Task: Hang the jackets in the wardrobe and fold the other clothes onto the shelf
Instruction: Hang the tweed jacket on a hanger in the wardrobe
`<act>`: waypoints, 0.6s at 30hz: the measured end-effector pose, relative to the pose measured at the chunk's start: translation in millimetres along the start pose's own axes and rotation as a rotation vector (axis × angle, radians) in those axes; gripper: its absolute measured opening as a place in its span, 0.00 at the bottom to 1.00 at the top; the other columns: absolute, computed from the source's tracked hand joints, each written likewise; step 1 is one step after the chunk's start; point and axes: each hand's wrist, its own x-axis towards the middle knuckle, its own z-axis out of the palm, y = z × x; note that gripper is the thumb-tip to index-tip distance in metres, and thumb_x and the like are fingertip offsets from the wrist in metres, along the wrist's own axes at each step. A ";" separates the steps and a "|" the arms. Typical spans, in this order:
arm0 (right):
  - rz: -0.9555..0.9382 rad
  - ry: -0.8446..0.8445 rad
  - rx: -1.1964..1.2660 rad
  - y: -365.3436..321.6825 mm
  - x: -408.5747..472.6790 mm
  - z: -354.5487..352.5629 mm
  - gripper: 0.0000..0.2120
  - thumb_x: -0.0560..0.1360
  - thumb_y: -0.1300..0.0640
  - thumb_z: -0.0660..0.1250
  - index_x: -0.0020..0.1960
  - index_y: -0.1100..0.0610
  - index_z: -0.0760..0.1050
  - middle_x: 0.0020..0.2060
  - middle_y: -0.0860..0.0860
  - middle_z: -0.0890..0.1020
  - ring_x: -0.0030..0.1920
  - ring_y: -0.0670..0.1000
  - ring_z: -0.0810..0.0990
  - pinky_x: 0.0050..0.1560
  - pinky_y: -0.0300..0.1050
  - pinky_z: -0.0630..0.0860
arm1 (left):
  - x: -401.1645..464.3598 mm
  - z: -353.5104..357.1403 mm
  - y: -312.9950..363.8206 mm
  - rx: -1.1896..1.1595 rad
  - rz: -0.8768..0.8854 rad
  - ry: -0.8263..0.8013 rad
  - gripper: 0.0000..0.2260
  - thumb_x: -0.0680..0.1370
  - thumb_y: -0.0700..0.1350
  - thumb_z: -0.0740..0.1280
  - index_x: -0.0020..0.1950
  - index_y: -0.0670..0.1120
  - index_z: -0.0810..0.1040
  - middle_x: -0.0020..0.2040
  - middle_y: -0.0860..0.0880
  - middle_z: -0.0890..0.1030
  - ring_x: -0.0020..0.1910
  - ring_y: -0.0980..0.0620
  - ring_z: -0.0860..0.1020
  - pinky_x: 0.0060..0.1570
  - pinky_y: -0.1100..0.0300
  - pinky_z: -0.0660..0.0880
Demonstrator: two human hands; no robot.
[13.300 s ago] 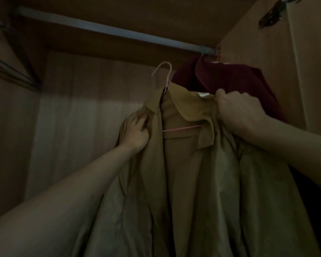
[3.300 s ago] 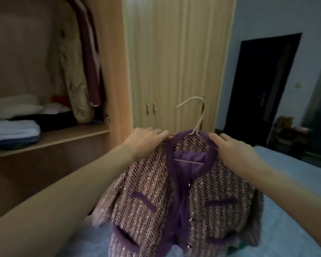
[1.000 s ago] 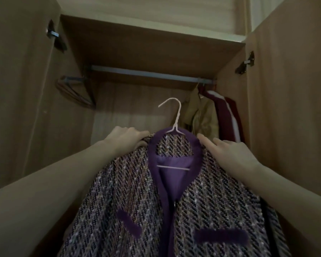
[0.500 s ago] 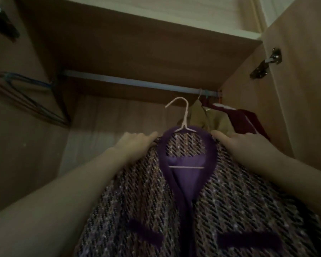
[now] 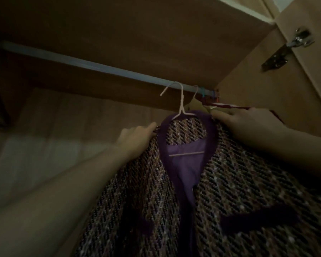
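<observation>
The tweed jacket point(image 5: 230, 182) is being gripped at its shoulders by the left hand point(image 5: 135, 140) and the right hand point(image 5: 246, 121), fingers curled on the fabric. Its white hanger point(image 5: 182, 101) is being held with its hook level with the wardrobe rail point(image 5: 82, 61), under the wooden top panel point(image 5: 137, 30), beside a door hinge point(image 5: 285, 51).

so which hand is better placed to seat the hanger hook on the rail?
Marginally the right hand: it grips the tweed jacket shoulder nearer the hanger hook and the rail. The left hand sits lower on the other shoulder. Both will probably lift together.
</observation>
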 end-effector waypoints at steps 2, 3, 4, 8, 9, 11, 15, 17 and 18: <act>0.045 0.033 -0.038 10.6 22.9 3.2 0.20 0.82 0.47 0.49 0.74 0.43 0.55 0.59 0.54 0.76 0.47 0.55 0.79 0.34 0.41 0.73 | 18.2 5.4 -4.0 -0.050 -0.008 0.062 0.08 0.83 0.52 0.52 0.60 0.53 0.66 0.58 0.46 0.79 0.56 0.43 0.77 0.44 0.51 0.64; 0.050 0.060 -0.035 12.4 32.3 5.8 0.20 0.82 0.47 0.49 0.73 0.43 0.57 0.52 0.54 0.77 0.40 0.55 0.77 0.32 0.43 0.73 | 27.2 6.4 -4.4 -0.068 -0.028 0.073 0.08 0.83 0.51 0.52 0.60 0.53 0.66 0.59 0.46 0.79 0.56 0.43 0.77 0.45 0.51 0.64; 0.071 0.068 -0.066 17.0 41.0 9.4 0.19 0.82 0.48 0.49 0.72 0.44 0.58 0.45 0.54 0.75 0.36 0.54 0.74 0.30 0.43 0.71 | 38.4 9.4 -5.5 -0.099 -0.043 0.106 0.09 0.83 0.51 0.52 0.61 0.53 0.67 0.60 0.46 0.78 0.57 0.43 0.76 0.46 0.51 0.65; 0.140 0.032 -0.132 21.9 69.7 9.0 0.17 0.82 0.52 0.48 0.70 0.47 0.63 0.36 0.52 0.69 0.31 0.53 0.69 0.29 0.43 0.66 | 75.9 29.8 -8.0 -0.296 -0.107 0.143 0.16 0.83 0.51 0.49 0.69 0.51 0.67 0.66 0.45 0.73 0.64 0.41 0.71 0.59 0.44 0.70; 0.140 0.027 -0.134 22.4 75.6 10.3 0.17 0.82 0.52 0.48 0.69 0.47 0.64 0.39 0.54 0.73 0.34 0.55 0.72 0.30 0.44 0.66 | 82.7 36.8 -8.5 -0.357 -0.118 0.141 0.18 0.83 0.50 0.50 0.72 0.51 0.65 0.69 0.45 0.70 0.66 0.41 0.69 0.63 0.42 0.68; 0.154 0.039 -0.150 22.9 82.4 14.2 0.16 0.82 0.53 0.49 0.67 0.48 0.67 0.44 0.56 0.77 0.39 0.57 0.77 0.31 0.44 0.69 | 92.0 51.9 -8.5 -0.438 -0.112 0.138 0.21 0.84 0.49 0.50 0.77 0.50 0.59 0.75 0.45 0.63 0.72 0.41 0.63 0.71 0.42 0.60; 0.214 0.038 -0.145 28.1 87.0 27.7 0.14 0.82 0.54 0.51 0.62 0.50 0.71 0.45 0.54 0.79 0.40 0.57 0.79 0.32 0.44 0.71 | 94.9 72.8 -8.0 -0.521 0.002 0.047 0.21 0.84 0.50 0.50 0.79 0.51 0.56 0.77 0.45 0.59 0.76 0.46 0.57 0.75 0.49 0.48; 0.235 0.027 -0.141 31.8 90.9 32.9 0.14 0.82 0.55 0.51 0.62 0.50 0.72 0.47 0.54 0.79 0.42 0.56 0.79 0.32 0.44 0.70 | 95.9 81.6 -7.1 -0.550 0.011 -0.011 0.22 0.84 0.51 0.49 0.79 0.52 0.54 0.78 0.45 0.57 0.77 0.47 0.55 0.76 0.49 0.50; 0.241 0.020 -0.144 32.6 94.2 33.5 0.15 0.81 0.55 0.51 0.62 0.50 0.73 0.47 0.54 0.79 0.42 0.56 0.79 0.32 0.44 0.71 | 96.8 85.3 -6.9 -0.553 0.007 -0.034 0.22 0.85 0.52 0.48 0.79 0.51 0.53 0.79 0.45 0.56 0.77 0.48 0.53 0.76 0.50 0.49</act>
